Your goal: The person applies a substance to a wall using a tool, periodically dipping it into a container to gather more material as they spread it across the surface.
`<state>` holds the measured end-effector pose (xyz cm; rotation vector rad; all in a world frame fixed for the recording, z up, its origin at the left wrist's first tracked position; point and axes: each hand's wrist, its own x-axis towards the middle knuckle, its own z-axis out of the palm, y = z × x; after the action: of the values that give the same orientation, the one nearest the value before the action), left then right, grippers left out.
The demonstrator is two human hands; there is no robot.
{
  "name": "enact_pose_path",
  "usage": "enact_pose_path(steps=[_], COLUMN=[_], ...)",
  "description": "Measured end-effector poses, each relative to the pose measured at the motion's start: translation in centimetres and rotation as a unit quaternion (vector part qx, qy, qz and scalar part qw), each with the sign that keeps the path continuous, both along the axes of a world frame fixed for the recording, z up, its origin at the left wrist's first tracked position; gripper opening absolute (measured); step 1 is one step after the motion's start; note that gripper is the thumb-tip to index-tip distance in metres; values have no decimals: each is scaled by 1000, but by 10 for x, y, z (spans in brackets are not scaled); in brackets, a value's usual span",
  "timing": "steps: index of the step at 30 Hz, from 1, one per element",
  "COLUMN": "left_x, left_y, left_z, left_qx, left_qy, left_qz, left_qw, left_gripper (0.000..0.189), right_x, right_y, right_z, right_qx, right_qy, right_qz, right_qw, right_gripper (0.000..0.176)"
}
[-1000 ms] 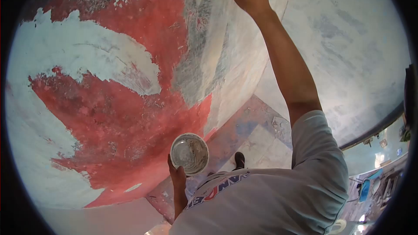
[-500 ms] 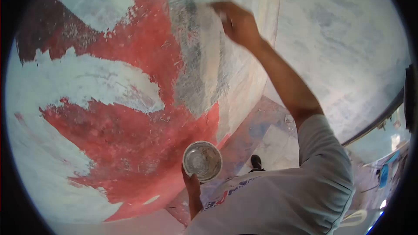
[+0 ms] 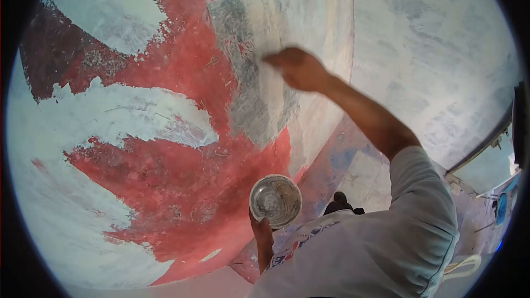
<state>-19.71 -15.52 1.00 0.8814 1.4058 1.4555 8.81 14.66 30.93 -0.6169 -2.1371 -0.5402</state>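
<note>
In my left hand (image 3: 262, 229) I hold a round, pale bowl (image 3: 276, 201), its open top toward me and its inside smeared grey and white. The fingers wrap round its left and lower side. My right hand (image 3: 301, 70) is closed and up against the wall (image 3: 187, 72), over a grey and beige patch (image 3: 251, 77). Blur and the turn of the hand hide what its fingers grip. Around that patch the wall is red, with rough-edged white coating (image 3: 143, 110) to the left.
A grey-white mottled wall (image 3: 436, 49) meets the coated one at a corner on the right. Below lies a paint-stained floor (image 3: 361, 182) with my dark shoe (image 3: 339, 197) on it. A blue object (image 3: 501, 209) and a pale looped thing (image 3: 464, 267) are at the lower right.
My right hand has moved down along the grey patch. The bowl in my left hand appears slightly farther right, as the whole view has shifted a little.
</note>
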Motion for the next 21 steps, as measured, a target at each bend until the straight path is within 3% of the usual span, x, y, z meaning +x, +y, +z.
enact_pose_path(steps=[2, 4, 8, 9, 10, 12, 13, 14, 16, 17, 19, 20, 21], left_x=[9, 15, 31, 17, 9, 39, 43, 47, 57, 59, 67, 74, 78], left_y=[7, 14, 26, 36, 34, 39, 39, 39, 45, 48, 53, 59, 61], left_z=[29, 35, 31, -14, -60, -12, -14, -15, -16, -12, -8, 0, 3], left_qx=[-8, -4, -3, -31, -32, -1, -3, -2, 4, 1, -6, -18, -30], left_qy=[21, 7, 13, -27, -29, -20, -22, -59, -99, -82, -63, -69, -75], left_qz=[2, 2, 10, -2, 3, 22, 27, 25, 24, 14, 7, 8, 9], left_qw=[1000, 1000, 1000, 999, 999, 1000, 999, 998, 995, 997, 998, 997, 997], left_gripper=[83, 83, 84, 84, 84, 83, 83, 83, 82, 81, 81, 80, 79], right_x=[12, 24, 18, 18, 14, 5, 5, 5, 21, 28, 45, 46, 51], right_y=[5, 19, 42, 47, 55, 47, 55, 53, 32, 31, 51, 53, 60], right_z=[65, 139, 142, 143, 120, 53, 12, -32, -51, -41, -4, 25, 58], right_qx=[27, 176, 157, 153, 178, 123, 108, -61, 40, 10, 55, 101, 132], right_qy=[85, 80, 96, 98, 100, 112, 103, 143, 25, 0, 20, 73, 129], right_qz=[23, 47, 12, 2, 12, -14, -19, 95, -11, 20, 77, 24, 38], right_qw=[996, 980, 983, 983, 979, 986, 989, 983, 999, 1000, 995, 992, 982], right_gripper=[61, 48, 48, 48, 47, 48, 51, 50, 49, 50, 44, 44, 44])
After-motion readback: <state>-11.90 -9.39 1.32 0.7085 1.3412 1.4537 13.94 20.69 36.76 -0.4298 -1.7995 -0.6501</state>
